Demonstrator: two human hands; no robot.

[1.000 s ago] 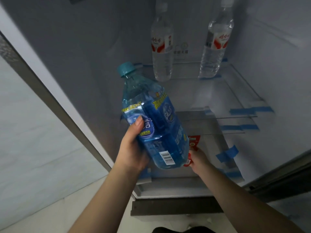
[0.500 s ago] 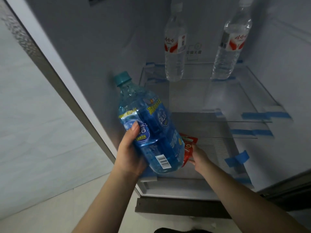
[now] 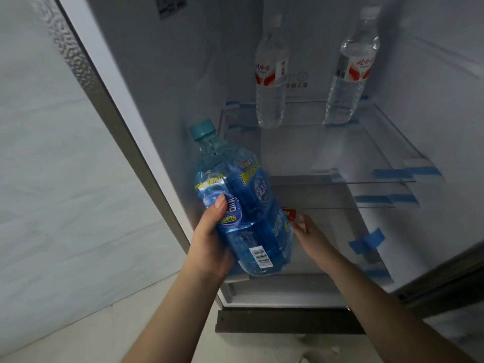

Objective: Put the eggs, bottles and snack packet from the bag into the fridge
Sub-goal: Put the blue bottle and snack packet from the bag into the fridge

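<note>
My left hand [image 3: 212, 242] grips a large blue drink bottle [image 3: 243, 203] with a teal cap, tilted, in front of the open fridge's left wall. My right hand [image 3: 309, 231] reaches under a glass shelf [image 3: 366, 153] and touches a red snack packet [image 3: 290, 214], mostly hidden behind the blue bottle; whether it holds the packet is unclear. Two clear water bottles with red labels, one on the left [image 3: 271, 74] and one on the right [image 3: 351, 72], stand upright at the back of the glass shelf.
Blue tape strips [image 3: 366, 242] hold the shelves along the fridge's right wall. A lower glass shelf [image 3: 374, 203] sits under the first. A drawer front [image 3: 282, 294] lies at the fridge's bottom. A pale tiled wall is at the left.
The blue bottle and my left hand have drifted lower and left against the fridge. My right hand with the red packet has gone deeper under the shelf. The camera has tilted.
</note>
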